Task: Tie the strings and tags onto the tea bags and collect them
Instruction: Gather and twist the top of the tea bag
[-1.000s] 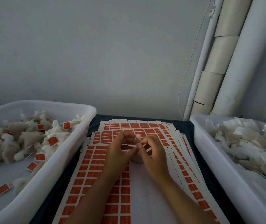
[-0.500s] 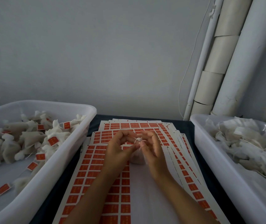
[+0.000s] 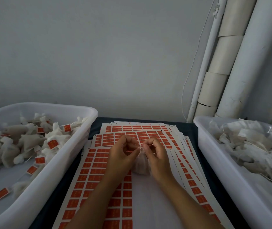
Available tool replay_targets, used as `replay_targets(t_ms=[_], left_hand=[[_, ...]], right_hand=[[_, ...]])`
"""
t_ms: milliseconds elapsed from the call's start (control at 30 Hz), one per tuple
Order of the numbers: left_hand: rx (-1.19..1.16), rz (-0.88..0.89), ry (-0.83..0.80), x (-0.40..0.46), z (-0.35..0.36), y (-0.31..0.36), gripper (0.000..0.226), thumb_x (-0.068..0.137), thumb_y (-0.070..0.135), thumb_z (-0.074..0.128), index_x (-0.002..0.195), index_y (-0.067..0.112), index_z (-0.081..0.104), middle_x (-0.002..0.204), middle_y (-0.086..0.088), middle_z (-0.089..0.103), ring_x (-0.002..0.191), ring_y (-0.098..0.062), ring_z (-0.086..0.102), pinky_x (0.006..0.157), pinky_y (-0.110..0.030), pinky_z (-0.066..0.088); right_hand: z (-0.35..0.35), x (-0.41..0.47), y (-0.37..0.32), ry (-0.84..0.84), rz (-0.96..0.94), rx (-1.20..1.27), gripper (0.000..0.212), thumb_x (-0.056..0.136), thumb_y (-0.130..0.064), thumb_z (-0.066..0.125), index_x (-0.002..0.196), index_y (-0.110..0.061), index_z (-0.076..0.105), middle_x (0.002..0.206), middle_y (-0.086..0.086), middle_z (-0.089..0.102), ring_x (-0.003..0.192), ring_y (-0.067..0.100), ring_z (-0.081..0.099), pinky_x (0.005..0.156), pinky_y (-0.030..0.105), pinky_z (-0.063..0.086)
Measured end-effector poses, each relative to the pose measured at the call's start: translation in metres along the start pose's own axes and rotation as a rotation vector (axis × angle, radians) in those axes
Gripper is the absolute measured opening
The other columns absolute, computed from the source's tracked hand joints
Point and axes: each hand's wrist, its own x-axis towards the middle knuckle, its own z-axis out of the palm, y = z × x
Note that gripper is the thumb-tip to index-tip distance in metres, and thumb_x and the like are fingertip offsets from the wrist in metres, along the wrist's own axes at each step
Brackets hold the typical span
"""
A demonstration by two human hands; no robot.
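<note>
A white tea bag (image 3: pixel 141 165) hangs between my two hands above the sheets of orange tags (image 3: pixel 97 169). My left hand (image 3: pixel 121 156) pinches the string at the bag's gathered top, and a thin orange tag edge shows by its fingers. My right hand (image 3: pixel 156 154) pinches the string on the other side of the neck, fingers curled. The bag's lower half rests near the sheets. Much of the string is hidden by my fingers.
A white tub (image 3: pixel 52 177) on the left holds several tea bags with orange tags. A white tub (image 3: pixel 214 162) on the right holds a heap of untagged bags. Dark table strips lie between tubs and sheets. Pipes (image 3: pixel 241 63) stand at the back right.
My hands have drawn slightly apart at the bag's neck, and the tea bag now shows more fully below them. The tubs and sheets have not moved.
</note>
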Motion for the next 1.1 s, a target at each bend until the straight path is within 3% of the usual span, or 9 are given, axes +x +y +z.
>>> replay_targets(t_ms=[233, 367, 600, 733, 933, 1100], left_hand=[[0.05, 0.016, -0.006, 0.002, -0.001, -0.003, 0.019, 0.084, -0.001, 0.064, 0.085, 0.018, 0.061, 0.081, 0.002, 0.065, 0.075, -0.004, 0.063, 0.067, -0.014, 0.052], [0.0, 0.006, -0.016, 0.002, -0.004, -0.003, 0.019, 0.084, -0.002, 0.062, 0.086, 0.017, 0.063, 0.082, 0.001, 0.067, 0.075, -0.005, 0.065, 0.067, -0.015, 0.053], [-0.144, -0.058, -0.01, 0.003, -0.006, -0.004, 0.016, 0.079, -0.003, 0.066, 0.082, 0.012, 0.06, 0.077, -0.003, 0.068, 0.072, -0.009, 0.068, 0.068, -0.014, 0.053], [-0.155, -0.118, -0.036, 0.004, -0.007, -0.007, 0.014, 0.081, 0.0, 0.065, 0.083, 0.013, 0.06, 0.076, -0.001, 0.068, 0.071, -0.007, 0.067, 0.064, -0.013, 0.052], [-0.164, -0.156, -0.137, 0.004, -0.008, -0.009, 0.008, 0.084, 0.005, 0.063, 0.085, 0.013, 0.065, 0.074, 0.007, 0.07, 0.071, -0.003, 0.066, 0.062, -0.01, 0.049], [-0.166, -0.106, -0.119, 0.003, -0.008, -0.007, 0.011, 0.085, 0.008, 0.062, 0.082, 0.017, 0.067, 0.074, 0.011, 0.07, 0.073, -0.004, 0.065, 0.065, -0.01, 0.05]], right_hand=[[-0.001, -0.001, -0.003, -0.068, -0.11, -0.124, 0.017, 0.092, -0.011, 0.054, 0.084, -0.025, 0.057, 0.084, -0.007, 0.061, 0.084, 0.002, 0.058, 0.076, 0.014, 0.049], [-0.004, -0.002, -0.006, -0.051, -0.087, 0.001, 0.02, 0.095, -0.007, 0.047, 0.083, -0.017, 0.061, 0.077, -0.007, 0.064, 0.077, 0.009, 0.063, 0.071, 0.02, 0.053], [-0.006, 0.001, -0.005, -0.072, -0.053, -0.03, 0.02, 0.088, -0.006, 0.059, 0.093, -0.024, 0.065, 0.096, -0.007, 0.067, 0.091, 0.01, 0.064, 0.073, 0.021, 0.055], [-0.011, 0.002, -0.007, -0.112, -0.042, 0.01, 0.022, 0.086, -0.005, 0.062, 0.087, -0.026, 0.068, 0.083, -0.016, 0.069, 0.085, 0.006, 0.066, 0.065, 0.015, 0.053], [-0.019, 0.002, -0.009, -0.139, -0.087, -0.064, 0.02, 0.084, -0.008, 0.066, 0.082, -0.028, 0.066, 0.076, -0.014, 0.068, 0.073, 0.01, 0.064, 0.064, 0.017, 0.053], [-0.015, 0.001, -0.007, -0.106, -0.079, -0.048, 0.012, 0.083, -0.008, 0.066, 0.081, -0.019, 0.061, 0.074, -0.003, 0.066, 0.065, 0.011, 0.063, 0.06, 0.019, 0.053]])
